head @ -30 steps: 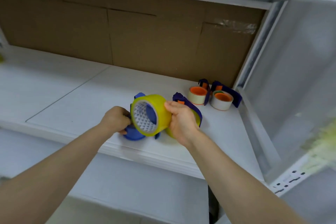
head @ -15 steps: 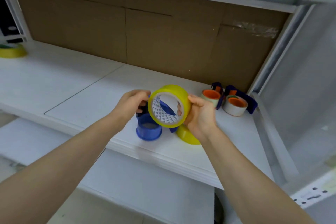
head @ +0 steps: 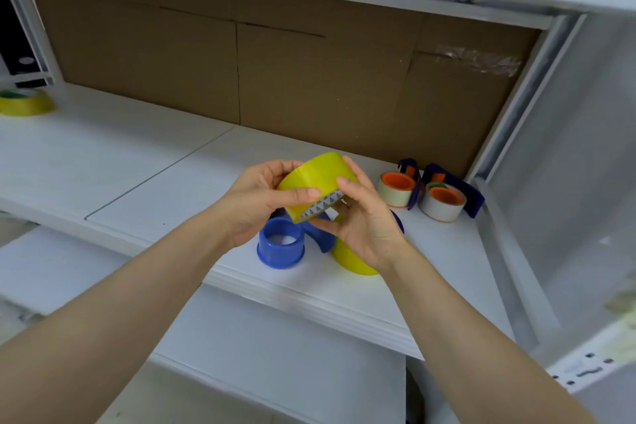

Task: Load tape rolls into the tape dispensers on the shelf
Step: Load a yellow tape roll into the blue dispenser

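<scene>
Head view: we hold a yellow tape roll in both hands, our left hand wrapped round its left side and our right hand pinching its right rim, just above the blue dispenser standing on the white shelf.

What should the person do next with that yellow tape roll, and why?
Probably lower the yellow tape roll onto the blue dispenser hub just below: both the left hand and right hand grip the roll in the air, and the hub stands bare.
</scene>
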Demonstrator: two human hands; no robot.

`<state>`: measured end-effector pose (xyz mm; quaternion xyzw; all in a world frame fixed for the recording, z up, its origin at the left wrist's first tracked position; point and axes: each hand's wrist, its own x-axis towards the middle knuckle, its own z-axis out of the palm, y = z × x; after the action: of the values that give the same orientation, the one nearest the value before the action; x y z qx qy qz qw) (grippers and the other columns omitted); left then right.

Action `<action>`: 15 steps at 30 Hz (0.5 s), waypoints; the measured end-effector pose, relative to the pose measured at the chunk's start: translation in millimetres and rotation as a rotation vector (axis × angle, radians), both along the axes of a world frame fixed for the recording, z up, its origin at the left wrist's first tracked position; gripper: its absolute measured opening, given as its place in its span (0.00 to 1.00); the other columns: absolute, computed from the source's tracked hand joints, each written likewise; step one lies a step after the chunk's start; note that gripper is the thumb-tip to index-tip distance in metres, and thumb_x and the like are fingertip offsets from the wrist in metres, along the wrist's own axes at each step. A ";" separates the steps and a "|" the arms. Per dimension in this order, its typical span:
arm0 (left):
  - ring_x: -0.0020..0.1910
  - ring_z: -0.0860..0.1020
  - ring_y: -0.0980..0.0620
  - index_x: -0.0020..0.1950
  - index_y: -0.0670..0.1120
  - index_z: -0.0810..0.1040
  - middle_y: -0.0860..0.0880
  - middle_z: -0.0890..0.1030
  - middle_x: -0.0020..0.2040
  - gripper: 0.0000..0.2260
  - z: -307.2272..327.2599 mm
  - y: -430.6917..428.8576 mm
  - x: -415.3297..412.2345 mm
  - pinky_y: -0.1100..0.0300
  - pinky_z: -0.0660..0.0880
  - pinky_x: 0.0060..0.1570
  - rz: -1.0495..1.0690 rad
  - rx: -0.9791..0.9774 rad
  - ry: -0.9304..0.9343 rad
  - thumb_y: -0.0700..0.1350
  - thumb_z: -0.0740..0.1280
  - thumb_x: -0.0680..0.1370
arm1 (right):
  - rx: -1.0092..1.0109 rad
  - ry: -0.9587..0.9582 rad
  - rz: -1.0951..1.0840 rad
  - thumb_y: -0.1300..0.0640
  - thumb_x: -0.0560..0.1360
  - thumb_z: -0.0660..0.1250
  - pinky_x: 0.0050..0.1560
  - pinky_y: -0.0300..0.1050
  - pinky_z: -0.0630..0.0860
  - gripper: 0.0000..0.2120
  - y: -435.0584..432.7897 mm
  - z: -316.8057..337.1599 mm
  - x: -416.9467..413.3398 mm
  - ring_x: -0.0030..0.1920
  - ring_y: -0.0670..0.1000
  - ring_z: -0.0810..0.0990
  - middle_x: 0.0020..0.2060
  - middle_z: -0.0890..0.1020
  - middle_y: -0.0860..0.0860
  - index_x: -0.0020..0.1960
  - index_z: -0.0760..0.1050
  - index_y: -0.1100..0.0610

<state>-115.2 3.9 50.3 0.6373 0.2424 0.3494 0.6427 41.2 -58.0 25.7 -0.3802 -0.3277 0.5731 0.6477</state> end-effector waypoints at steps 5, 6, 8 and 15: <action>0.38 0.81 0.54 0.51 0.41 0.79 0.46 0.82 0.41 0.13 5.8 -0.9 -6.0 0.64 0.78 0.38 -0.051 -0.041 -0.051 0.40 0.71 0.67 | 0.038 -0.166 0.031 0.68 0.66 0.71 0.57 0.61 0.76 0.36 2.2 0.1 2.8 0.62 0.60 0.76 0.64 0.74 0.56 0.71 0.65 0.51; 0.37 0.81 0.54 0.50 0.41 0.79 0.47 0.83 0.40 0.12 6.2 -0.6 -6.9 0.64 0.78 0.38 -0.055 -0.032 -0.045 0.40 0.68 0.68 | 0.023 -0.287 -0.072 0.69 0.69 0.70 0.55 0.59 0.78 0.31 4.7 0.2 -0.1 0.60 0.60 0.77 0.62 0.76 0.56 0.68 0.67 0.54; 0.38 0.81 0.54 0.49 0.43 0.80 0.49 0.83 0.40 0.10 5.3 -3.0 -6.7 0.64 0.78 0.41 -0.075 0.009 0.011 0.41 0.67 0.69 | 0.019 -0.433 -0.322 0.70 0.73 0.66 0.45 0.47 0.81 0.19 10.8 0.6 -4.6 0.53 0.55 0.82 0.53 0.81 0.56 0.62 0.72 0.59; 0.44 0.80 0.47 0.47 0.44 0.80 0.44 0.82 0.43 0.08 8.6 -15.8 2.4 0.53 0.77 0.51 -0.034 -0.020 0.066 0.39 0.62 0.78 | 0.319 -0.791 -0.546 0.74 0.74 0.60 0.50 0.33 0.77 0.18 4.3 5.3 -9.9 0.52 0.48 0.80 0.48 0.82 0.50 0.54 0.77 0.55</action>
<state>-112.8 -11.9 59.0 0.6458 0.2561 0.3150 0.6466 31.3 -53.7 31.0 -0.5363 -0.5202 0.1378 0.6502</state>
